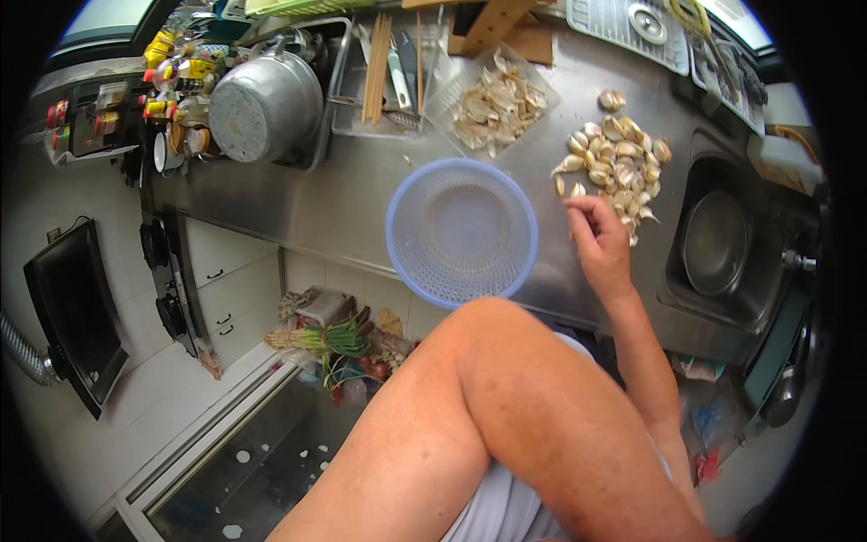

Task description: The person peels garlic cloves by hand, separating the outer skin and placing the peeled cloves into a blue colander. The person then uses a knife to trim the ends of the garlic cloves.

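My right hand (599, 234) hovers over the steel counter (325, 196), at the near left edge of a pile of garlic cloves (623, 159). Its fingers are curled, with thumb and forefinger close together; whether a clove is pinched between them is hidden. One loose garlic clove (578, 190) lies just beyond the fingertips, and another (559, 185) to its left. A whole garlic bulb (611, 101) sits behind the pile. Left of my hand stands a blue plastic colander (399, 261), its near rim beside my bare bent limb (494, 339). My left hand is out of view.
A clear plastic container (542, 85) holds papery garlic skins (491, 112). A steel sink (674, 278) with a bowl (716, 240) lies right. Farther left are a tray of chopsticks (377, 68) and knives, an overturned metal pot (267, 105), and bottles. Green onions (332, 339) rest below the counter.
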Demonstrator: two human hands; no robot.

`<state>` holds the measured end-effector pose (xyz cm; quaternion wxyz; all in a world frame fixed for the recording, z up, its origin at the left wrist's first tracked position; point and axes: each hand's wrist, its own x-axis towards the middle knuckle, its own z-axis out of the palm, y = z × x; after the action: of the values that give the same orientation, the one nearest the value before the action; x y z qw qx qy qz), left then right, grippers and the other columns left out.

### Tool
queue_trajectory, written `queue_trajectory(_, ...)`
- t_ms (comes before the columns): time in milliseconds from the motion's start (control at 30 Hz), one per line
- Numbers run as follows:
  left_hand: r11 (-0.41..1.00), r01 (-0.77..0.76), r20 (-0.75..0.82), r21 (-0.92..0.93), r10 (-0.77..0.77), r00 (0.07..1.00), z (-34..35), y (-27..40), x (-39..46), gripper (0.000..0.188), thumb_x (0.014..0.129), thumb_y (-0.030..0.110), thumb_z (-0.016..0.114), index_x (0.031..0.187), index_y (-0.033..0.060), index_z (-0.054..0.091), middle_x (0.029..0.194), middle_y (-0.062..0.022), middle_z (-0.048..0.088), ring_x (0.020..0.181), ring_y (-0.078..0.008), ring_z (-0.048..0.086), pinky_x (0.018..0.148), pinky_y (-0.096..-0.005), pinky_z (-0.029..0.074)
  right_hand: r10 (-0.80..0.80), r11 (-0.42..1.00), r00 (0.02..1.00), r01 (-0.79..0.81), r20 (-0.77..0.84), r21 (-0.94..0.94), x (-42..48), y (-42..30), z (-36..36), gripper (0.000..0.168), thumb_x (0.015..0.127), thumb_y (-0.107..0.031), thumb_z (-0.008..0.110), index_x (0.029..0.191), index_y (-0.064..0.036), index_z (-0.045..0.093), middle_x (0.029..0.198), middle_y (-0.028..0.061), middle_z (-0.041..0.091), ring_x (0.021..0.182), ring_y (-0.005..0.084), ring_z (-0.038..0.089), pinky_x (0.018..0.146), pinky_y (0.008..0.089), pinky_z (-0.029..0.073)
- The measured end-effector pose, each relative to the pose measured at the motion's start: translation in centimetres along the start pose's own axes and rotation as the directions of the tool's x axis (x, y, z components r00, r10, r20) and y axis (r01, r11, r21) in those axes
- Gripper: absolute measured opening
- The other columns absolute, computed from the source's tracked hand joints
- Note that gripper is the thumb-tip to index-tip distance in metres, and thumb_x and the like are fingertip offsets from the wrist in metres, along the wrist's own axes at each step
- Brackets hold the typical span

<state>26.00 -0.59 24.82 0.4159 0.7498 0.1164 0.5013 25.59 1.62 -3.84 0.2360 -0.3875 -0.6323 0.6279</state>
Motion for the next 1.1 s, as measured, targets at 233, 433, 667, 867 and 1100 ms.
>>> queue_trajectory(233,0.998,-0.047,0.048,-0.039,0.048,0.998,1.9,0.2,-0.3,0.016,0.083,0.017,0.076,0.092,0.0053,0.07,0.084,-0.0083,0.066,0.076,-0.0261,0.069,0.064,-0.0409,0.054,0.044,0.998,0.997,-0.041,-0.063,0.044,-0.8,-1.8,-0.5,0.013,0.113,-0.003,0.066,0.122,-0.002,0.075,0.086,-0.0034,0.064,0.074,0.0049,0.057,0.066,0.0235,0.045)
queue_trajectory(433,0.997,-0.066,0.07,-0.037,0.068,0.995,0.7,1.4,-0.5,0.015,0.082,0.016,0.077,0.091,0.0053,0.071,0.082,-0.0079,0.065,0.075,-0.026,0.068,0.064,-0.0406,0.054,0.049,0.991,0.979,-0.023,-0.199,0.133,-0.7,-1.8,-2.3,0.012,0.113,-0.004,0.066,0.121,-0.002,0.075,0.086,-0.0066,0.063,0.076,0.0024,0.055,0.065,0.0232,0.043)
queue_trajectory(667,0.977,0.061,-0.048,0.202,-0.053,0.997,0.1,1.1,-1.9,0.014,0.08,0.014,0.078,0.09,0.0054,0.072,0.08,-0.0073,0.064,0.073,-0.0257,0.067,0.063,-0.0402,0.054,0.071,0.99,0.981,-0.048,-0.183,0.129,-0.1,-2.1,-4.4,0.008,0.112,-0.01,0.072,0.109,-0.003,0.076,0.088,-0.0052,0.068,0.076,0.0022,0.056,0.067,0.0234,0.047)
queue_trajectory(867,0.664,0.478,-0.49,0.576,-0.188,0.851,-5.7,-9.2,-10.5,0.056,0.083,0.003,0.078,0.139,0.0047,0.073,0.122,-0.0148,0.078,0.113,-0.0353,0.074,0.1,-0.0485,0.059,0.135,0.739,0.99,-0.127,0.04,0.662,1.2,-2.0,-8.0,0.031,0.118,-0.034,0.066,0.125,-0.005,0.07,0.11,0.0059,0.073,0.098,0.0129,0.068,0.087,0.0316,0.058)
queue_trajectory(1100,0.345,0.495,-0.372,0.797,-0.366,0.853,-4.2,-15.6,-14.5,0.059,0.1,0.029,0.075,0.154,0.0071,0.064,0.163,-0.0143,0.06,0.154,-0.0428,0.052,0.132,-0.0607,0.036,-0.029,0.326,0.902,-0.398,0.43,0.857,-0.8,-3.3,-11.1,0.08,0.121,-0.064,0.03,0.175,-0.005,0.036,0.179,0.0179,0.041,0.163,0.0289,0.044,0.134,0.05,0.035)
